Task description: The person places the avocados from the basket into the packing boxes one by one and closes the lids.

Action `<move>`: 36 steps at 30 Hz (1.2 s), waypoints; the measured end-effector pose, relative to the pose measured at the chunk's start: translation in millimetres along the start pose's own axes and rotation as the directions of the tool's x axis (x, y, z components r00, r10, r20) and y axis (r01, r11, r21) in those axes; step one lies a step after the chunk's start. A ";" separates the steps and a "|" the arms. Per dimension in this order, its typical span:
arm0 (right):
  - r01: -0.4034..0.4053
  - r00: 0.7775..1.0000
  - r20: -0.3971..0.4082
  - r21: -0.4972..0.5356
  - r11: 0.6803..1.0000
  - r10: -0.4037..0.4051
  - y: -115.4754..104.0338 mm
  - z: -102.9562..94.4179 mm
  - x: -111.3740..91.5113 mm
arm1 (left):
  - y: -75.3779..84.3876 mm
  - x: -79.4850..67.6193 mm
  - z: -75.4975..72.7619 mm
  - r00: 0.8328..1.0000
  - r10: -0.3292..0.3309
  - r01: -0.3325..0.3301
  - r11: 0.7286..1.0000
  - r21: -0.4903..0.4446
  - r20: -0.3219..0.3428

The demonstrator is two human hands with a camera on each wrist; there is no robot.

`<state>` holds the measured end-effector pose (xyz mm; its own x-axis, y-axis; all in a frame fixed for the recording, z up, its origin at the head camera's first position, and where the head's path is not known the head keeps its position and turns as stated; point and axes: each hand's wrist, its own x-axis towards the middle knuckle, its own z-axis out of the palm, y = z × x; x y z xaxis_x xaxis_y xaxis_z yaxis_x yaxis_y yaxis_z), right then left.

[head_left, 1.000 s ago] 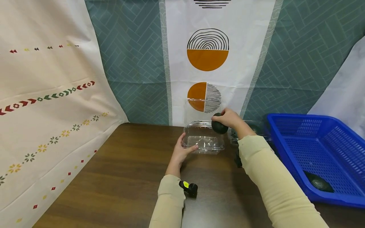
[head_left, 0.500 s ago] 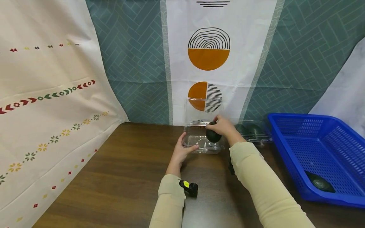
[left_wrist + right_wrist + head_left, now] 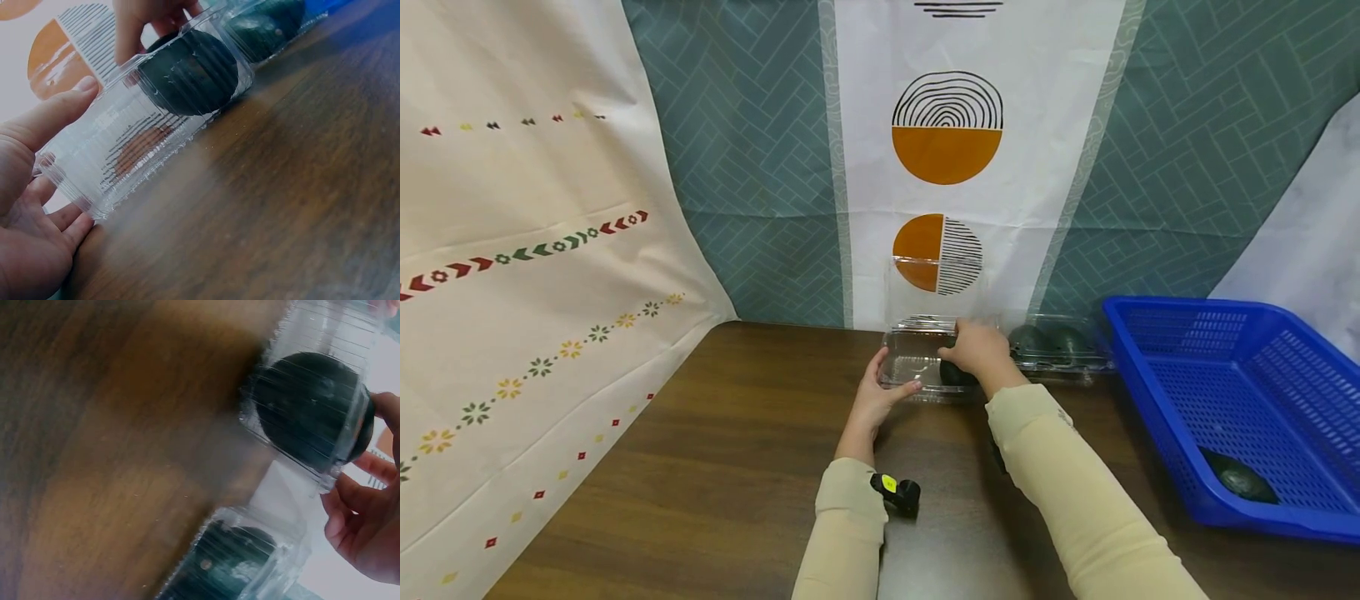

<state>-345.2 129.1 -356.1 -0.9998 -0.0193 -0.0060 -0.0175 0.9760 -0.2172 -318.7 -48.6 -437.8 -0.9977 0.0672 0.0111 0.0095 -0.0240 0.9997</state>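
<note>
A clear plastic clamshell container (image 3: pixel 913 371) stands on the table with its lid raised at the back. My left hand (image 3: pixel 874 407) holds its left end, thumb at the front rim and fingers round the side. A dark green avocado (image 3: pixel 190 72) is inside the container's right half. My right hand (image 3: pixel 981 354) reaches over the rim and grips that avocado from above; in the right wrist view, fingers touch the avocado (image 3: pixel 309 409) near its top. The left half of the container holds nothing.
Just right stands a second clear container (image 3: pixel 1093 362) with two avocados (image 3: pixel 1067 342) in it. A blue plastic basket (image 3: pixel 1161 425) at the right holds another avocado (image 3: pixel 1238 479). Patterned cloths (image 3: pixel 760 167) hang behind and left of the wooden table (image 3: pixel 700 475).
My right hand has moved left and down, lowering the avocado from above the container's right side into it. The left hand has stayed on the container's left end.
</note>
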 end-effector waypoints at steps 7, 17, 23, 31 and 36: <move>-0.012 0.999 -0.051 -0.135 0.991 0.005 2.8 7.9 -1.4 | -1.4 0.2 4.9 1.000 0.001 -0.001 1.000 0.024 -0.005; -0.008 0.999 -0.039 -0.157 0.988 0.002 11.6 14.1 0.7 | -2.3 0.3 9.3 1.000 0.018 -0.018 1.000 0.004 0.007; 0.008 0.999 -0.047 0.055 0.998 -0.005 15.6 -22.5 -1.7 | -1.9 0.7 6.8 1.000 0.003 -0.003 1.000 0.022 -0.002; -0.009 1.000 -0.016 0.115 0.993 0.011 69.0 -137.6 -10.9 | 1.0 2.5 -8.5 1.000 -0.009 0.010 0.999 0.035 -0.028; -0.049 0.992 0.119 0.154 0.987 0.031 139.6 -184.3 -30.0 | 2.7 3.7 -25.2 0.998 -0.007 0.010 0.999 0.047 -0.059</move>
<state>-319.5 305.8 -206.3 -0.9916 -0.0145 -0.1288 0.0338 0.9305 -0.3647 -324.1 -73.5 -435.6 -1.0000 0.0082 0.0024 0.0026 0.0238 0.9997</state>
